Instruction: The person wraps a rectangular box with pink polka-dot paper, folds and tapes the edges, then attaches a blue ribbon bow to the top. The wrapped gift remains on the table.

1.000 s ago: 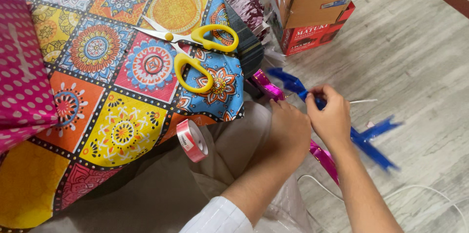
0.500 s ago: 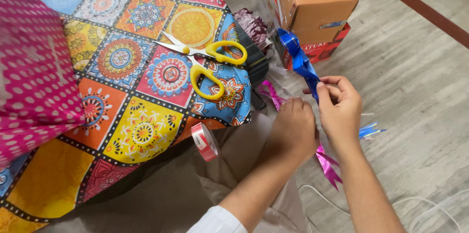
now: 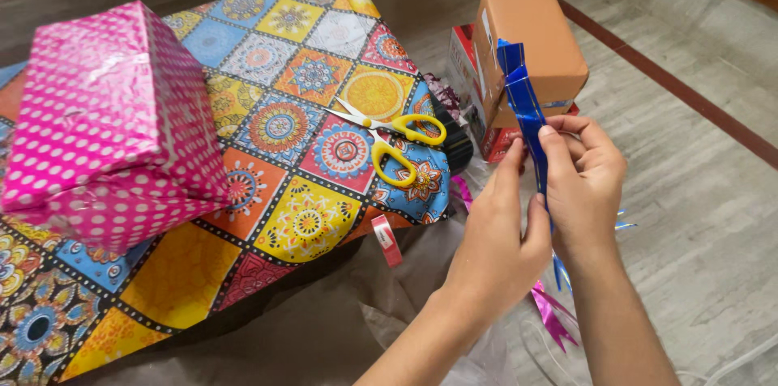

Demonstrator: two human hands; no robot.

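Head view, near to far. Both hands low centre-right, over crumpled clear plastic (image 3: pixel 421 305) on the floor. Left hand (image 3: pixel 498 244) and right hand (image 3: pixel 585 183) each pinch the blue ribbon (image 3: pixel 525 106), grip closed on it; ribbon stands upright between them, tail hanging below. Pink ribbon (image 3: pixel 551 313) lies on the floor just under the wrists. Red tape roll (image 3: pixel 386 238) sits at the patterned wrapping paper (image 3: pixel 243 216) edge. Yellow scissors (image 3: pixel 397 139) rest on that paper, near its right edge. Pink polka-dot gift (image 3: pixel 105 127) on the paper, left. Brown box (image 3: pixel 535 42) stacked behind the ribbon. Grey plank floor (image 3: pixel 697 159) open to the right.
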